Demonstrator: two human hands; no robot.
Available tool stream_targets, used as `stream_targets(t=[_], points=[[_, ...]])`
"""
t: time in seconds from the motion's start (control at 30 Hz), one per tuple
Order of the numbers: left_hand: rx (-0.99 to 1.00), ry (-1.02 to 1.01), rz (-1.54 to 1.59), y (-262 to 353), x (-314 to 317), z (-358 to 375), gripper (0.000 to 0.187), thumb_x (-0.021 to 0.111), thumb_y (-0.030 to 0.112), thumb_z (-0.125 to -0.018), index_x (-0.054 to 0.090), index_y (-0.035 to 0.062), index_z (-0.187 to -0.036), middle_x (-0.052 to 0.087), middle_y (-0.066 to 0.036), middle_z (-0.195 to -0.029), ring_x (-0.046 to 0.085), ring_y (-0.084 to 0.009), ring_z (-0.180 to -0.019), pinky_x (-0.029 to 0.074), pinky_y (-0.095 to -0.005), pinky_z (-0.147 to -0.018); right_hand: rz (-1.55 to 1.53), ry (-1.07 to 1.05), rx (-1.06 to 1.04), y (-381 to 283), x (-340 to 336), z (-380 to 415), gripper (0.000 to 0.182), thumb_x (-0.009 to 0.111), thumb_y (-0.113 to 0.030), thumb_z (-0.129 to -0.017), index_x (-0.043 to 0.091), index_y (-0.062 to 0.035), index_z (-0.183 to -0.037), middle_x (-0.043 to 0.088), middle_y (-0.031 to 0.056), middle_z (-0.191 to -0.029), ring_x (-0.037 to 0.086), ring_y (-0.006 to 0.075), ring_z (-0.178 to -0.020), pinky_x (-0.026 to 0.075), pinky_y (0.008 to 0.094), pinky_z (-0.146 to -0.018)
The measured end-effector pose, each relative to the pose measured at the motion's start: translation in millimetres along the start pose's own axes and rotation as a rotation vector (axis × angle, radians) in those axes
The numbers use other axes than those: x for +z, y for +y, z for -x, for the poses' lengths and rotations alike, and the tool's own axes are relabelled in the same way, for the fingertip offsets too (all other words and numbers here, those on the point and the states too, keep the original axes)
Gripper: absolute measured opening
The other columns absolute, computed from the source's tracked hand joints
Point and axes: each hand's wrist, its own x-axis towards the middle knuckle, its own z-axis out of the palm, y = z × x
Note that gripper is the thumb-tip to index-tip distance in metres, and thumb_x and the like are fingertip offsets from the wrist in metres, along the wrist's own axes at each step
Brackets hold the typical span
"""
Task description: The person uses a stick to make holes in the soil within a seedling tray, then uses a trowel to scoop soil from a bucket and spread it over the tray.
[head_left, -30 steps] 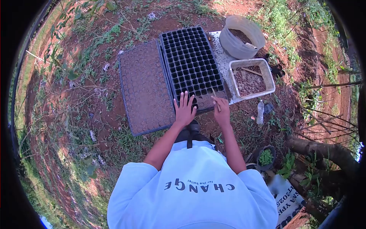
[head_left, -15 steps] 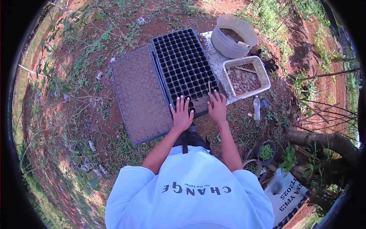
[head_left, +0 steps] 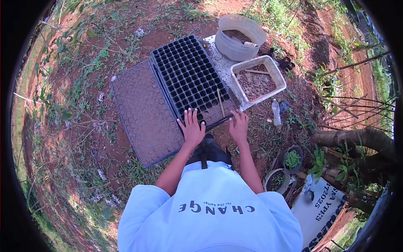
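A black seedling tray point(head_left: 189, 69) with many cells lies in front of me; most cells look hollow and dark, while those at its near end are filled level with brown soil. My left hand point(head_left: 193, 130) rests on the tray's near edge, fingers spread. Beside the near right corner is my right hand point(head_left: 239, 127), its fingers loosely stretched out and nothing seen in them. A thin stick point(head_left: 221, 103) lies on the soil-filled cells, between the two hands. On the left, a second seedling tray point(head_left: 145, 113) is covered with soil.
At the right, a white square basin point(head_left: 278, 87) holds reddish-brown grains and a flat stick. Behind it stands a translucent round tub point(head_left: 239, 49) with soil. Both rest on a speckled slab point(head_left: 218, 51). A plastic bottle point(head_left: 276, 113), potted plants point(head_left: 292, 159) and a printed sack point(head_left: 319, 206) are nearby.
My right hand has drawn back from the stick towards the tray's corner, leaving the stick lying in view. My left hand stays on the near edge. The whole view has shifted slightly.
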Motion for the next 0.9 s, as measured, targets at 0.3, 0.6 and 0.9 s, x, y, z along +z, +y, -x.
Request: stream_targets(t=[0.3,0.6,0.9], points=[[0.162,0.181,0.108,36,6,-19,0.063,0.057,0.023,-0.087,0.032,0.0068,-0.143,0.027,-0.019,-0.151,0.013,-0.0401,-0.145,0.007,-0.061,-0.115,-0.054,0.117,0.046,26,-23,-21,0.036,0.062,-0.003,-0.081,0.063,-0.01,-0.116,0.055,0.0148,-0.119,0.044,0.0351,-0.115,0.038,0.0454,-0.099],[0.18,0.214,0.1,103,25,-78,0.045,0.056,0.019,-0.086,0.048,0.007,-0.129,0.037,-0.018,-0.143,0.019,-0.0412,-0.142,0.011,-0.0608,-0.115,-0.03,0.155,-0.052,83,-53,-92,0.031,0.062,-0.003,-0.08,0.066,-0.0098,-0.109,0.058,0.0113,-0.112,0.046,0.0331,-0.111,0.039,0.044,-0.098],[0.273,0.255,0.191,175,55,-138,0.038,0.057,0.015,-0.085,0.054,0.0065,-0.122,0.042,-0.017,-0.138,0.025,-0.0417,-0.139,0.018,-0.0564,-0.115,-0.032,0.126,-0.08,149,-89,-156,0.026,0.062,-0.003,-0.079,0.066,-0.0081,-0.104,0.059,0.0111,-0.106,0.047,0.034,-0.111,0.04,0.0442,-0.099]])
